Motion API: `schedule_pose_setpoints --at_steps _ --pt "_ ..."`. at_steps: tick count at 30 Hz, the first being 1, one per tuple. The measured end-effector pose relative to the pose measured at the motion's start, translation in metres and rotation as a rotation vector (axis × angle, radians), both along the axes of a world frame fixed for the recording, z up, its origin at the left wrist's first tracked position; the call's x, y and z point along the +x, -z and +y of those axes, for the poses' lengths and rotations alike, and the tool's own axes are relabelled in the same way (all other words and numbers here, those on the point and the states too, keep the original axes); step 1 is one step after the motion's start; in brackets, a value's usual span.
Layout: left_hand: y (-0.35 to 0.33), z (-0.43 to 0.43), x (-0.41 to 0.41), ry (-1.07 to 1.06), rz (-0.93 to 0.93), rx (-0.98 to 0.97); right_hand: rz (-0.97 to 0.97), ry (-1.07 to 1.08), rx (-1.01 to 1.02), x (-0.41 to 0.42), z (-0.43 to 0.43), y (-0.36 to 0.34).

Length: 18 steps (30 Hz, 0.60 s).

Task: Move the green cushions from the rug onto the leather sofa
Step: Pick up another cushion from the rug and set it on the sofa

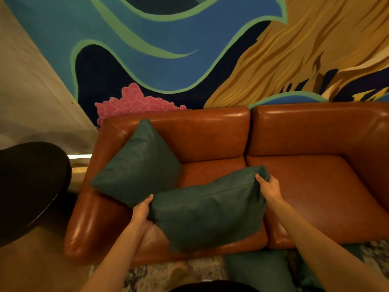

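Note:
Both my hands grip one green cushion (208, 211) over the left seat of the brown leather sofa (305, 186). My left hand (142, 211) holds its left edge and my right hand (270, 187) holds its upper right corner. A second green cushion (137, 165) leans on a corner against the sofa's left arm and backrest. On the patterned rug (168, 275) below the sofa front lies another green cushion (259, 268), partly hidden by my right arm. More green fabric (355, 251) shows at the rug's right.
A dark round table (27, 186) stands to the left of the sofa. A painted mural wall (168, 49) rises behind the sofa. The sofa's right seat (315, 197) has nothing on it.

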<state>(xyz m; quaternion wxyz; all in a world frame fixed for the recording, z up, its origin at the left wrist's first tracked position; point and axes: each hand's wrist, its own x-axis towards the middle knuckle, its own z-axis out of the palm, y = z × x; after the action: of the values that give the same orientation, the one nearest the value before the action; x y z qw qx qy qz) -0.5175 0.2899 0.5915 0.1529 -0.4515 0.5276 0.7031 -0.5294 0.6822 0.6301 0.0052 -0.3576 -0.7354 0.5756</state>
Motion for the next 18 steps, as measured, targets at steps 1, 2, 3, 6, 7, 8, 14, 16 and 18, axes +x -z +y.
schedule_pose_setpoints --at_steps 1,2,3,6,7,8,14,16,18 --pt "0.006 -0.002 -0.014 0.014 -0.02 0.034 -0.032 0.021 0.012 -0.006 0.0 0.002" --pt "0.007 -0.001 -0.025 0.028 -0.038 0.058 -0.064 0.038 0.025 -0.011 0.0 0.002" --pt "0.011 0.002 -0.035 0.033 -0.038 0.064 -0.087 0.052 0.04 -0.015 -0.002 0.002" --pt "0.022 0.007 -0.057 0.081 -0.021 0.031 -0.145 0.072 0.069 -0.026 -0.006 0.009" --pt "0.029 0.008 -0.063 0.095 -0.027 0.022 -0.162 0.075 0.077 -0.028 -0.006 0.012" --pt "0.034 0.007 -0.068 0.116 -0.044 0.004 -0.186 0.08 0.079 -0.029 -0.006 0.017" --pt "0.065 0.001 -0.108 0.195 -0.124 -0.08 -0.309 0.108 0.068 -0.049 -0.007 0.04" --pt "0.066 0.003 -0.122 0.198 -0.141 -0.111 -0.328 0.098 0.066 -0.061 -0.009 0.047" --pt "0.07 0.004 -0.13 0.21 -0.162 -0.141 -0.375 0.069 0.068 -0.072 -0.009 0.056"
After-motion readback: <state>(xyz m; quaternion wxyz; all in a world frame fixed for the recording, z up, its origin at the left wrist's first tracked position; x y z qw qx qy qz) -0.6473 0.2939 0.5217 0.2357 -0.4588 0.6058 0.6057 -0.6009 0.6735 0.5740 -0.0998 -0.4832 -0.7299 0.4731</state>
